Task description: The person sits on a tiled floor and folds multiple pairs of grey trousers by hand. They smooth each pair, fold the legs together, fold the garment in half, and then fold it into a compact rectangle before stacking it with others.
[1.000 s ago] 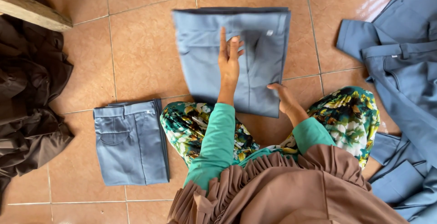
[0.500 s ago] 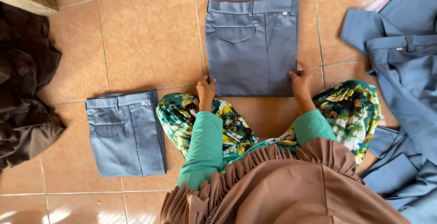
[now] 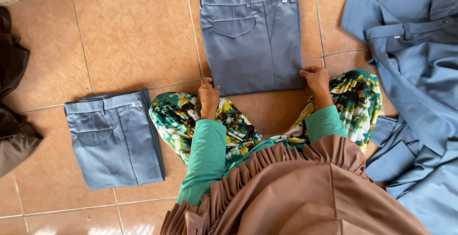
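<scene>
The folded grey trousers (image 3: 252, 39) lie flat on the tiled floor (image 3: 133, 34) just in front of the kneeling person, waistband away from them. The left hand (image 3: 208, 96) and right hand (image 3: 315, 78) each pinch a near corner, fingers curled on the hem, seemingly to keep the fold square. The cloth looks smooth and crisp. A second folded pair (image 3: 113, 137) sits to the left, loose blue garments (image 3: 420, 87) heaped to the right, dark brown cloth (image 3: 12, 96) at the far left
</scene>
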